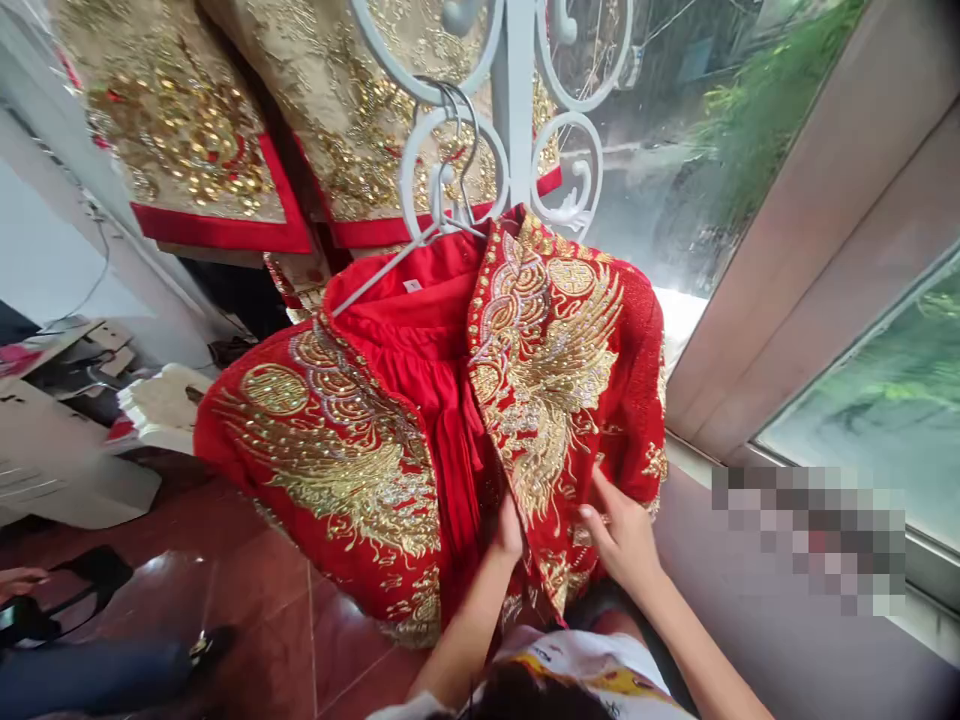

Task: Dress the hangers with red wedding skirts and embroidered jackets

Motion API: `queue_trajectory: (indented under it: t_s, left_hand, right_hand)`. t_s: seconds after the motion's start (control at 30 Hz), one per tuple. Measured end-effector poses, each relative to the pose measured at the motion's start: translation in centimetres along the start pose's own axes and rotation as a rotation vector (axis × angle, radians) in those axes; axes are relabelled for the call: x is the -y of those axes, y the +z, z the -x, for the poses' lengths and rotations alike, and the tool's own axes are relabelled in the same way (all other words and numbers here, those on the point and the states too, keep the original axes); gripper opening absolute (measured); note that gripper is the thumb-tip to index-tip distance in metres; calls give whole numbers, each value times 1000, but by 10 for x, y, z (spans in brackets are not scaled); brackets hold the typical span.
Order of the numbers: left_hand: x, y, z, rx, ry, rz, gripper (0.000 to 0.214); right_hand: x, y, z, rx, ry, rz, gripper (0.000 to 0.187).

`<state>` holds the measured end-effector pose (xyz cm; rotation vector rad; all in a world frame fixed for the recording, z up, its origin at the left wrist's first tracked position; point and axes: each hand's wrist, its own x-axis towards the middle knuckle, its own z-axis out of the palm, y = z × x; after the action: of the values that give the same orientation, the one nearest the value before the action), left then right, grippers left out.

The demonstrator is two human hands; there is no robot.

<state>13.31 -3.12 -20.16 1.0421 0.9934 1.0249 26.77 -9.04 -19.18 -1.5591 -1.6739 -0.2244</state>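
Observation:
A red jacket (555, 400) with gold and silver beaded embroidery hangs open at the front from a white hanger (397, 262). Inside it shows a gathered red garment (442, 400). My left hand (510, 532) holds the inner edge of the jacket's right-hand front panel, its fingers mostly hidden behind the cloth. Against the outside of that same panel, near the sleeve, lies my right hand (624, 532); its thumb and forefinger are apart, and the other fingers are partly hidden.
Behind the jacket stands a white scrolled metal grille (519, 110), with metal hangers (469, 150) hooked on it. Gold sequined garments (202, 130) with red hems hang at upper left. Windows (877, 400) line the right. At lower left are another person's hand (22, 580) and leg (90, 675).

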Motion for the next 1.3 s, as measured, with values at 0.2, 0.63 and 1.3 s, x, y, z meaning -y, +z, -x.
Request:
queue_trajectory:
  t_s: [0.2,0.63,1.3]
  left_hand:
    - [-11,-11,26,-113,409,-199,51]
    - [-96,-50,67,168,552,-742,22]
    - [-275,-93,-8,-594,1519,-1002,12]
  right_hand:
    - [50,-47,-46,-405,-125,-89,44]
    - [124,-14,-159,-306,-232,-52,47]
    - [122,-55,-200,-120,-333,-287,60]
